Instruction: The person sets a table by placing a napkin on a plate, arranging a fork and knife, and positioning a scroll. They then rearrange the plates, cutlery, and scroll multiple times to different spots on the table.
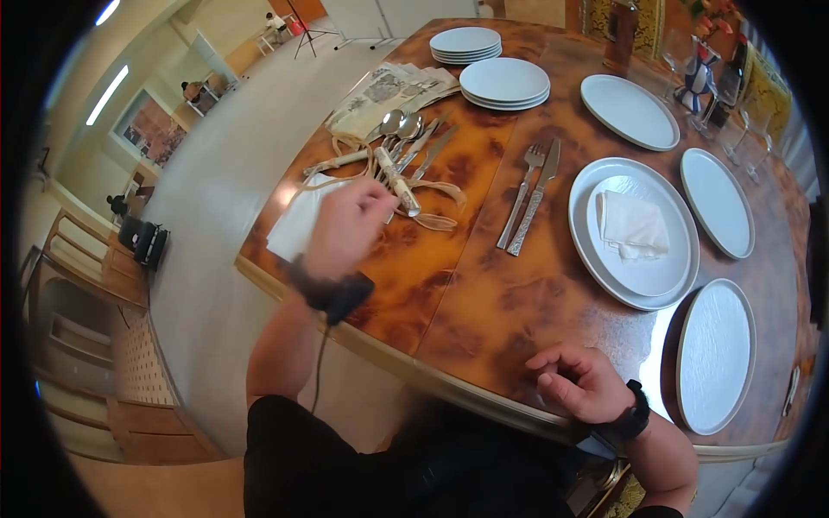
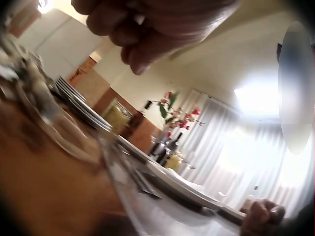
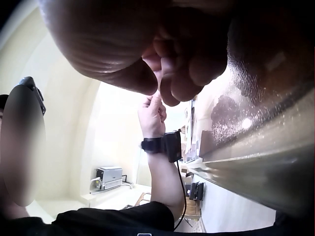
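Observation:
My left hand, blurred, hovers over folded white napkins at the table's left edge, its fingers loosely bent. Right by its fingertips lies a cream patterned roll with beige ribbon trailing around it. In the left wrist view nothing shows between the bent fingers. Behind the roll are several spoons and knives. My right hand rests at the table's front edge, loosely curled and holding nothing. Forward of it lie a fork and a knife, side by side.
A large plate bears a smaller plate with a folded white cloth. More plates line the right side. Plate stacks and patterned paper napkins stand at the back. Glasses and a flower vase are far right.

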A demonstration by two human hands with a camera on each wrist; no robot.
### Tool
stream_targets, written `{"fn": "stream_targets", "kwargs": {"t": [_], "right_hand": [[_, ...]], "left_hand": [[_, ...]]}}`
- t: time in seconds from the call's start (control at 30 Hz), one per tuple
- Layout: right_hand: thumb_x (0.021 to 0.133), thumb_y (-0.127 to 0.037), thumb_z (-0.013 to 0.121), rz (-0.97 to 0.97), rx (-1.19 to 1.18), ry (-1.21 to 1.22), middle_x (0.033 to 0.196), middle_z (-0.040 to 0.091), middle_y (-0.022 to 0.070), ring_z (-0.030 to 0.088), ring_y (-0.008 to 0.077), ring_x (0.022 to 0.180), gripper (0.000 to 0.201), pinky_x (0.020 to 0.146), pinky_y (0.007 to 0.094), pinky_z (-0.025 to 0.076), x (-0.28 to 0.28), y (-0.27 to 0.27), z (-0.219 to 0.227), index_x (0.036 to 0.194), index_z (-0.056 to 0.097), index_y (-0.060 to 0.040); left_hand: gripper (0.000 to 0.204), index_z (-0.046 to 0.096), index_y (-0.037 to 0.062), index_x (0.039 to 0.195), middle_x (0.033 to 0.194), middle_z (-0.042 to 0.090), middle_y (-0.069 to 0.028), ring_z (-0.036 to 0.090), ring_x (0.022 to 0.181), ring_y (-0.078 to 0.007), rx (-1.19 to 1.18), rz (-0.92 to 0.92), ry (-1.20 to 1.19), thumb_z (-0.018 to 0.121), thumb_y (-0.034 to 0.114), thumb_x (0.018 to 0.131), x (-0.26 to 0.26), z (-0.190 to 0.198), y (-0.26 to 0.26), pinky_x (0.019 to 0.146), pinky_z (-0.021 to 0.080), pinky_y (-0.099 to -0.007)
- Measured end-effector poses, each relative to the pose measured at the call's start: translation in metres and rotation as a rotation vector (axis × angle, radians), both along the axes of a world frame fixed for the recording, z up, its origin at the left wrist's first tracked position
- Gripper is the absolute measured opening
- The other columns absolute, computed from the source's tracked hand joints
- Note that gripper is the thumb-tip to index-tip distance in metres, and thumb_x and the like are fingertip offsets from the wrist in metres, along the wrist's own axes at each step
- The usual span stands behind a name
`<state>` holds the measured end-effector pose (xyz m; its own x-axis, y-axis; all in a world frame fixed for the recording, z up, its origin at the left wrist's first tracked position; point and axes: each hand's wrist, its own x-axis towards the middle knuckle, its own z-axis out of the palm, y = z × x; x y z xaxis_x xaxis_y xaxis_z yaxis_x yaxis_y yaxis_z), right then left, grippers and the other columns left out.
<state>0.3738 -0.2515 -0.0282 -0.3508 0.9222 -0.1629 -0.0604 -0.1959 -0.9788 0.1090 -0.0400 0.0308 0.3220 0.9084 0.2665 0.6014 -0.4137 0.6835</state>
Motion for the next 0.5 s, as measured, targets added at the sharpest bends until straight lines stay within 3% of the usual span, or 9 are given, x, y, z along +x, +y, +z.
{"fn": "stream_targets", "kwargs": {"t": [0.1, 0.2, 0.23, 0.37, 0.47, 0.5], "right_hand": [[0.088, -0.011, 0.053, -0.009, -0.015, 0.013, 0.077, 0.059, -0.0004, 0.05, 0.0026, 0.068, 0.021, 0.061, 0.0183, 0.041, -0.002, 0.0, 0.002, 0.106, 0.053, -0.0006], [0.088, -0.011, 0.052, 0.003, -0.008, 0.009, 0.078, 0.059, -0.0002, 0.05, 0.0027, 0.068, 0.022, 0.061, 0.0185, 0.042, -0.004, 0.001, 0.005, 0.107, 0.052, -0.0007], [0.088, -0.011, 0.053, 0.008, 0.001, 0.002, 0.077, 0.058, -0.0004, 0.05, 0.0027, 0.068, 0.022, 0.061, 0.0188, 0.042, -0.003, 0.002, 0.003, 0.107, 0.052, -0.0007], [0.088, -0.011, 0.052, -0.015, 0.021, -0.004, 0.076, 0.057, -0.0004, 0.05, 0.0035, 0.069, 0.022, 0.061, 0.0199, 0.042, -0.003, 0.001, -0.001, 0.106, 0.052, -0.0002], [0.087, -0.011, 0.052, -0.037, 0.121, -0.046, 0.074, 0.056, 0.0, 0.05, 0.0043, 0.069, 0.02, 0.061, 0.0203, 0.042, -0.003, 0.002, -0.004, 0.104, 0.053, 0.0003], [0.087, -0.012, 0.051, -0.027, 0.157, -0.059, 0.073, 0.057, 0.0021, 0.052, 0.0075, 0.067, 0.02, 0.061, 0.0226, 0.043, -0.002, 0.003, -0.004, 0.103, 0.054, 0.0]], "left_hand": [[0.011, 0.059, 0.0008, 0.089, 0.071, 0.057, -0.0037, 0.051, 0.064, -0.0101, -0.025, 0.079, 0.067, 0.055, 0.008, 0.081, -0.027, -0.007, 0.029, 0.06, 0.043, -0.0258], [0.02, 0.057, 0.0031, 0.099, 0.081, 0.054, -0.0081, 0.051, 0.074, -0.0169, 0.154, -0.124, 0.264, 0.05, 0.004, 0.081, -0.024, -0.014, 0.044, 0.068, 0.043, -0.0291], [0.028, 0.056, 0.0047, 0.103, 0.085, 0.049, -0.0122, 0.05, 0.079, -0.0243, 0.174, -0.181, 0.348, 0.049, -0.001, 0.077, -0.02, -0.017, 0.048, 0.073, 0.042, -0.0316], [0.033, 0.06, 0.006, 0.098, 0.09, 0.048, -0.0148, 0.05, 0.089, -0.0318, 0.45, -0.323, 0.532, 0.053, -0.003, 0.067, -0.011, -0.027, 0.069, 0.076, 0.042, -0.0362], [0.021, 0.062, 0.0062, 0.085, 0.089, 0.049, -0.0139, 0.048, 0.092, -0.031, 0.693, -0.348, 0.595, 0.056, 0.005, 0.064, -0.01, -0.035, 0.086, 0.076, 0.038, -0.0415], [0.018, 0.061, 0.0061, 0.082, 0.089, 0.049, -0.0136, 0.048, 0.092, -0.0309, 0.658, -0.358, 0.623, 0.056, 0.007, 0.065, -0.008, -0.033, 0.087, 0.075, 0.038, -0.0422]]}}
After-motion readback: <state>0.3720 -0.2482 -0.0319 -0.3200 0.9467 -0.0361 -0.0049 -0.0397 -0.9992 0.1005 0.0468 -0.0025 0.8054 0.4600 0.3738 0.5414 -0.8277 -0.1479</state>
